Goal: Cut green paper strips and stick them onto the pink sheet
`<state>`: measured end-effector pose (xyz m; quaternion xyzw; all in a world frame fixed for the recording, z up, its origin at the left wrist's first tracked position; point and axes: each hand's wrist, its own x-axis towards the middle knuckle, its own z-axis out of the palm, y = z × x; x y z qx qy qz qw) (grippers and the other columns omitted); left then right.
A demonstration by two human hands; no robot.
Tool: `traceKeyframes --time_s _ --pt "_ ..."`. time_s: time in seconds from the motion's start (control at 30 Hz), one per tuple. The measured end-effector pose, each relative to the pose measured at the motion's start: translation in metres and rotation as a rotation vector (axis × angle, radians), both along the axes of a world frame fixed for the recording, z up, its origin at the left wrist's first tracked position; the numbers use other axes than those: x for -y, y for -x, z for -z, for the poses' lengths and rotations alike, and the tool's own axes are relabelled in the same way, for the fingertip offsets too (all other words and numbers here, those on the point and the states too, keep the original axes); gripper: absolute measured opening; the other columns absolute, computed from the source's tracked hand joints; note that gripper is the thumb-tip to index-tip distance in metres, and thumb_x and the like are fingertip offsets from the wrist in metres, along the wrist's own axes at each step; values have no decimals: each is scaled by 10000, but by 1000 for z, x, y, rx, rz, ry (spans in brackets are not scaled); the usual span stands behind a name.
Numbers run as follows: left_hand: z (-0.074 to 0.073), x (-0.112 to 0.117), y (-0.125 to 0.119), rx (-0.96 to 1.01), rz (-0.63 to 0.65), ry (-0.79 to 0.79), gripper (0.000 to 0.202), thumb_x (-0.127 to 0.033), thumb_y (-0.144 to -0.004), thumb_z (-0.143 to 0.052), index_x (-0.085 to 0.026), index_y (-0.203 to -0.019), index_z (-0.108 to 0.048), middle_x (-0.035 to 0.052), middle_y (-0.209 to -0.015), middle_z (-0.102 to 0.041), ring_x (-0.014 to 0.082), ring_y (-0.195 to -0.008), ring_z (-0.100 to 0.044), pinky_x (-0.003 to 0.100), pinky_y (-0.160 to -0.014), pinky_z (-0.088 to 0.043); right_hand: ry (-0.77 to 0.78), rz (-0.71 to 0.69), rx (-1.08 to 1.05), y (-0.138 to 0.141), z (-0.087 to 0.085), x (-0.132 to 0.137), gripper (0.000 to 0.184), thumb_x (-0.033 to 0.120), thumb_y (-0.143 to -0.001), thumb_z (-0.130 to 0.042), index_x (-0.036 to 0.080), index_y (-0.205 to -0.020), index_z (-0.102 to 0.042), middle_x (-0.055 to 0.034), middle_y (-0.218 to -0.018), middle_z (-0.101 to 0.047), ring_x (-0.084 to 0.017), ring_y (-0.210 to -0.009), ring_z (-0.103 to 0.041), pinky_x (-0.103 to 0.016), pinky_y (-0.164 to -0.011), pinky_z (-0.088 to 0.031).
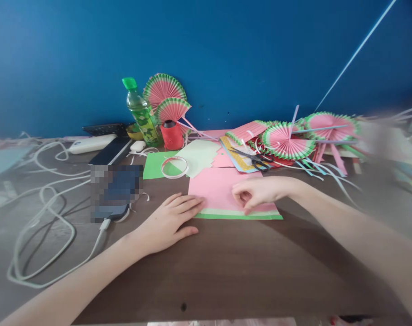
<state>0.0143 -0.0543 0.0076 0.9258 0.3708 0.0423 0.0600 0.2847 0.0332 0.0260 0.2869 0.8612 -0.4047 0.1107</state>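
Note:
A pink paper sheet (219, 188) with white and green strips along its near edge lies flat on the brown table (226, 271). My left hand (168, 222) rests flat beside it, fingers stretched out, their tips touching the sheet's left edge. My right hand (256, 194) lies on the sheet's right part, fingers curled together in a pinch; what they hold, if anything, I cannot make out.
Behind the sheet lie a tape roll (174, 167) on green paper (153, 165), scissors (258, 160) and several pink-green paper fans (287, 140). A green-capped bottle (141, 111) and red thread spool (172, 134) stand by the blue wall. White cables (42, 217) and a phone (112, 192) lie left.

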Motion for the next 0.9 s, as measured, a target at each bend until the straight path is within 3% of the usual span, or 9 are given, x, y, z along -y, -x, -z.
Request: traceKeyframes --time_s 0.1,0.2,0.33,0.43,0.53,0.6,0.67,0.77,0.9 --pt "2 3 2 -49 21 -34 534 -367 -898 -345 -249 -1398 -201 12 -1422 -329 177 -1312 -280 384 -1095 -183 5 12 -2 1 -2 1 195 301 -657 -648 160 -687 -517 27 -669 -461 -96 -618 -405 -208 -542 -311" --pt "2 3 1 -61 53 -77 524 -335 -911 -323 -214 -1402 -186 25 -1414 -334 152 -1301 -304 357 -1092 -207 6 45 -13 1 -5 2 145 260 -664 -629 155 -684 -530 24 -657 -479 -92 -599 -413 -207 -527 -315" --pt "2 8 -1 -13 97 -267 454 -335 -885 -399 -179 -1312 -391 51 -1315 -480 185 -1212 -442 354 -1031 -316 -42 121 -42 1 -7 0 106 261 -707 -576 160 -697 -544 23 -632 -508 -93 -567 -439 -208 -505 -322" --pt "0 12 -1 73 116 -403 309 -274 -866 -443 -173 -1130 -566 44 -1156 -618 187 -1057 -570 335 -923 -411 -207 263 -162 2 -3 -4 85 251 -742 -527 169 -727 -546 16 -651 -543 -99 -575 -465 -218 -536 -343" --pt "-4 10 -3 170 77 -424 225 -192 -856 -425 -183 -907 -644 12 -934 -704 151 -822 -640 309 -786 -462 -393 431 -297 4 5 -8 63 193 -746 -494 170 -758 -552 0 -700 -578 -108 -605 -486 -236 -590 -365" --pt "-7 2 -8 198 26 -393 244 -185 -857 -401 -175 -893 -642 20 -883 -707 146 -776 -634 310 -764 -466 -478 490 -346 6 9 -9 60 174 -741 -491 171 -738 -550 -6 -710 -589 -109 -597 -483 -243 -596 -368" --pt "-9 -9 -20 199 -10 -330 291 -187 -864 -371 -154 -1030 -607 57 -1036 -668 169 -973 -594 325 -866 -440 -533 523 -388 8 10 -8 58 169 -739 -494 172 -711 -545 -5 -689 -589 -108 -575 -479 -242 -584 -369" --pt "-10 -23 -45 146 38 -131 421 -189 -884 -286 -121 -1273 -431 79 -1360 -430 164 -1268 -357 339 -1043 -300 -623 615 -497 10 10 -5 69 196 -760 -493 173 -722 -547 -3 -655 -580 -112 -568 -492 -237 -578 -379" --pt "-4 -26 -74 6 167 117 600 -422 -897 -263 -139 -1411 -136 68 -1480 -129 208 -1364 -65 427 -1106 -112 -769 715 -514 8 16 -8 87 223 -783 -490 182 -805 -565 -9 -685 -589 -127 -604 -513 -245 -602 -381"
